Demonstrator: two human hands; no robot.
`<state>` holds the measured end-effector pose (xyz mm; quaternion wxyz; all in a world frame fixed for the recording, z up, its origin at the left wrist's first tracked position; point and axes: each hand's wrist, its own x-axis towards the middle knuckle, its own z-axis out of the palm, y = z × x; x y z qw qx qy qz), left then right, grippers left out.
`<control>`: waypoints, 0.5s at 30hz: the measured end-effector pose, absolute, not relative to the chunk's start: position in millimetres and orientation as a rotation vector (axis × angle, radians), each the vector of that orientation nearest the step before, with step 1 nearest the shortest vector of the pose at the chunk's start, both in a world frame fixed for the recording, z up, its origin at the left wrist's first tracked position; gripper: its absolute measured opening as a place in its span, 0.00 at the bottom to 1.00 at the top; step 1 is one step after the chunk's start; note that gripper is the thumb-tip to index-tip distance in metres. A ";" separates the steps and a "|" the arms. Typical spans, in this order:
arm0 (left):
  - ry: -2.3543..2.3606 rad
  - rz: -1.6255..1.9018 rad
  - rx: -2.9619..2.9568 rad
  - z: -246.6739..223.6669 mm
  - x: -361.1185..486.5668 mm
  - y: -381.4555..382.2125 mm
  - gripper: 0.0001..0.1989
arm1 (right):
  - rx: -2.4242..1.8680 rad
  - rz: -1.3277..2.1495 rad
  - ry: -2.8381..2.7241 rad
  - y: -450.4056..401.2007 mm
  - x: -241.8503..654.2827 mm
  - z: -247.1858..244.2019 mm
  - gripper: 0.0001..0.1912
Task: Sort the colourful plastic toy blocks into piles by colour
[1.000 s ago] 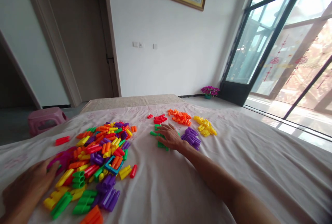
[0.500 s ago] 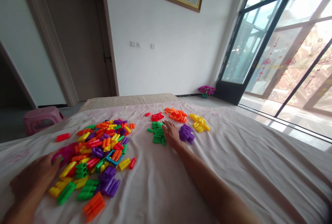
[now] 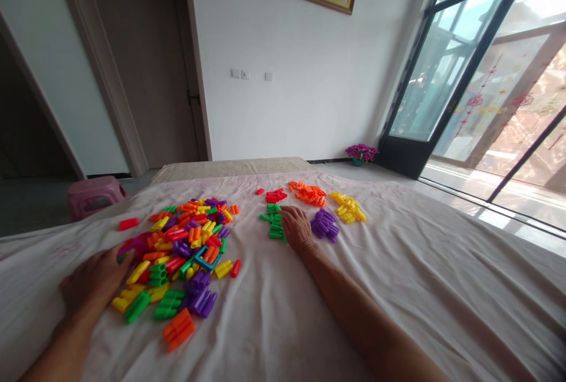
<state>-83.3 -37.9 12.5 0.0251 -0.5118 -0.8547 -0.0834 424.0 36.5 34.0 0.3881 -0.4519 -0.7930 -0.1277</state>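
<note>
Toward the left, my left hand (image 3: 99, 273) lies at the near side of a mixed heap of coloured plastic building blocks (image 3: 177, 234). Its fingers curl in beside a curved magenta piece (image 3: 138, 245); a bit of green shows at the thumb, but what they hold is blurred. My right hand (image 3: 298, 229) reaches forward over a group of green blocks (image 3: 276, 230), bent fingers together on a green block (image 3: 273, 208) at its far end. The hand covers part of this group. Purple blocks (image 3: 325, 226) lie just right of it.
Beyond my right hand lie red blocks (image 3: 276, 196), orange blocks (image 3: 309, 194) and yellow blocks (image 3: 349, 208) in separate groups. A wrinkled pale cloth (image 3: 398, 252) covers the surface. A pink stool (image 3: 96, 196) stands at left; potted flowers (image 3: 361, 153) stand by the glass door.
The view has shifted, so everything sits further right. My right hand's fingers have bent down onto the green group. My left hand stays beside the mixed heap.
</note>
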 end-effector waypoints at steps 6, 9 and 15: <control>-2.704 -0.295 -1.558 25.1 -72.1 -43.7 0.34 | -1.073 -0.349 -2.075 33.0 420.8 36.8 0.15; -2.672 -0.324 -1.570 24.3 -71.7 -45.5 0.32 | -0.985 -0.346 -2.142 28.5 416.0 40.6 0.14; -2.643 -0.323 -1.569 21.3 -75.3 -45.1 0.30 | -0.784 -0.162 -2.305 4.1 382.5 52.2 0.10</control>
